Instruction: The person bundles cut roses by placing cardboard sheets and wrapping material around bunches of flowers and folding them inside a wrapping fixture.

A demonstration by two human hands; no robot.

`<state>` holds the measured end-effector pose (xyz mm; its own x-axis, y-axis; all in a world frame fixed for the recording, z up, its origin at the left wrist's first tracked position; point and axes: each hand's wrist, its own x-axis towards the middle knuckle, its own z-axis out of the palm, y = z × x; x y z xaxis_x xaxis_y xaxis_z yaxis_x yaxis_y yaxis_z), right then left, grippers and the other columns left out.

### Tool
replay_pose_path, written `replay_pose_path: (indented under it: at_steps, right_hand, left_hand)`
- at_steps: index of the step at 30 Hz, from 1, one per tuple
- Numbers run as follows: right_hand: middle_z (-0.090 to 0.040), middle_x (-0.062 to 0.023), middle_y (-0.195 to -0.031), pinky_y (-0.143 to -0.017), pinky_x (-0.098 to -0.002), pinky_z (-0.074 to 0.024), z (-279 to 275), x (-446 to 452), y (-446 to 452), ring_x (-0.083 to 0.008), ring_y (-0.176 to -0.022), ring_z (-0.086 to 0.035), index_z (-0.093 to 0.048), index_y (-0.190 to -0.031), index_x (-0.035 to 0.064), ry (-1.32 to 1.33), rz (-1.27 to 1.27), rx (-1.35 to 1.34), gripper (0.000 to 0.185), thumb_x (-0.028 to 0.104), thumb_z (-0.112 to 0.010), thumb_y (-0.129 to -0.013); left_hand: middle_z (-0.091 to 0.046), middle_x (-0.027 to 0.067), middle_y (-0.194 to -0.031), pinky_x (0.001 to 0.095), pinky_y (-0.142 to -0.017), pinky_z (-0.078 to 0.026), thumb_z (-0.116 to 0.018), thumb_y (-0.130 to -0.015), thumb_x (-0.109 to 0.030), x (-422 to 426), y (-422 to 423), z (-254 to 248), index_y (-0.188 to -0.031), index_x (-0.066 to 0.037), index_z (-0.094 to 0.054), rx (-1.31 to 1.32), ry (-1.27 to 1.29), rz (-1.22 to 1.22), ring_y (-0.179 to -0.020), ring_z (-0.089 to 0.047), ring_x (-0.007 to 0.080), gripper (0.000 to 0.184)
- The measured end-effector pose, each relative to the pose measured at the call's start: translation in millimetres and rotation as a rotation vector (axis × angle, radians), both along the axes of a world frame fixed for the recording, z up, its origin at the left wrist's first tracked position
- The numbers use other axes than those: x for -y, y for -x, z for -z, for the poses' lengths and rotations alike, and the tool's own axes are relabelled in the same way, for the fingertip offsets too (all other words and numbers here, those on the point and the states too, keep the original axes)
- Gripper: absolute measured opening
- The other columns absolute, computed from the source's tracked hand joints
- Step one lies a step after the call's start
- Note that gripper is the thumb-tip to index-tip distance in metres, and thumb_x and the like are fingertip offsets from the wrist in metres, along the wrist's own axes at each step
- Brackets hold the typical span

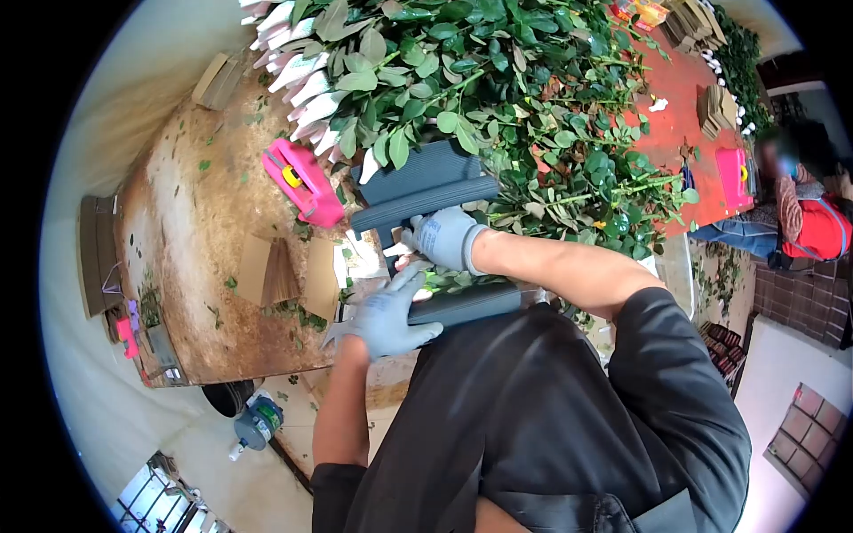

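Far left, a folded cardboard stack (99, 253) stands at the edge of a stained brown worktop (182, 293). Below the worktop, a bluish plastic bottle (258, 423). On it, loose cardboard pieces (268, 271); just beside these, to the right, a cardboard sheet (322, 280). Further back, a pink tape dispenser (320, 200) with a yellow core, near white-wrapped bundles (311, 111).

Centre: left hand (386, 320), gloved in grey, spread open, thumb apart from the fingers, resting at the end of a dark ribbed pad (471, 304). Leafy stems (458, 281) lie between this pad and the right hand (444, 240), also gloved. Right fingers bent, near the pale end of the stems; cannot tell whether they grip. Beyond it, a dark ribbed stand (422, 171).

Right of centre, a large leafy heap (555, 142) extends onto a red surface (680, 120). There, a second pink dispenser (732, 176) and a cardboard bundle (715, 111). Far right, another person (810, 218), partly in red.
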<state>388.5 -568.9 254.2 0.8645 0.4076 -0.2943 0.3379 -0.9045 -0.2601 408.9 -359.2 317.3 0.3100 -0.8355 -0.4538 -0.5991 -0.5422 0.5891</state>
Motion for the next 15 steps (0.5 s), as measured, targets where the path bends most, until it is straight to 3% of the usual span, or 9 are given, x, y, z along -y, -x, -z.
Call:
replay_pose_path:
  at_steps: [2, 4, 5, 8, 15]
  right_hand:
    - [-0.065, -0.0189, -0.118, -0.075, -0.0465, -0.0562, 7, 3, 3, -0.0334, -0.094, -0.072, -0.056, -0.138, 0.0094, -0.034, -0.003, 0.042, 0.047, 0.02, -0.062, -0.092]
    - [-0.066, -0.0187, -0.114, -0.075, -0.0477, -0.0567, 8, 8, 7, -0.0346, -0.094, -0.072, -0.058, -0.132, 0.0095, -0.07, 0.017, 0.064, 0.041, 0.019, -0.06, -0.092]
    - [-0.067, -0.0184, -0.11, -0.074, -0.0489, -0.0572, 7, 9, 8, -0.0358, -0.094, -0.072, -0.061, -0.127, 0.0095, -0.105, 0.028, 0.09, 0.035, 0.018, -0.058, -0.093]
    - [-0.067, -0.0198, -0.11, -0.074, -0.0489, -0.057, 8, 9, 8, -0.0361, -0.092, -0.072, -0.062, -0.124, 0.0074, -0.079, 0.04, 0.064, 0.033, 0.017, -0.057, -0.093]
    - [-0.068, -0.0225, -0.11, -0.073, -0.0496, -0.0568, 13, 8, 6, -0.0372, -0.092, -0.072, -0.061, -0.124, 0.002, -0.059, 0.049, 0.026, 0.034, 0.014, -0.056, -0.092]
  left_hand:
    - [-0.047, 0.0157, -0.153, 0.0441, -0.112, -0.042, -0.072, -0.083, -0.047, -3, -12, 5, -0.144, -0.001, -0.051, -0.045, 0.099, 0.003, -0.136, -0.05, 0.0371, 0.079]
    - [-0.061, 0.0178, -0.136, 0.0457, -0.107, -0.044, -0.073, -0.085, -0.039, 1, -25, 15, -0.135, -0.001, -0.06, -0.076, 0.254, -0.291, -0.126, -0.056, 0.0378, 0.064]
    - [-0.068, 0.0181, -0.119, 0.0463, -0.101, -0.047, -0.073, -0.085, -0.031, 6, -32, 18, -0.126, -0.002, -0.067, 0.112, 0.26, -0.292, -0.116, -0.059, 0.0373, 0.05]
    - [-0.069, 0.0171, -0.104, 0.0458, -0.087, -0.051, -0.07, -0.086, -0.024, 10, -45, 44, -0.114, -0.007, -0.071, 0.367, 0.118, -0.238, -0.101, -0.065, 0.0363, 0.033]
    - [-0.068, 0.0138, -0.098, 0.048, -0.079, -0.05, -0.067, -0.088, -0.018, 11, -56, 65, -0.089, -0.007, -0.067, 0.537, 0.088, -0.042, -0.091, -0.065, 0.0359, 0.012]
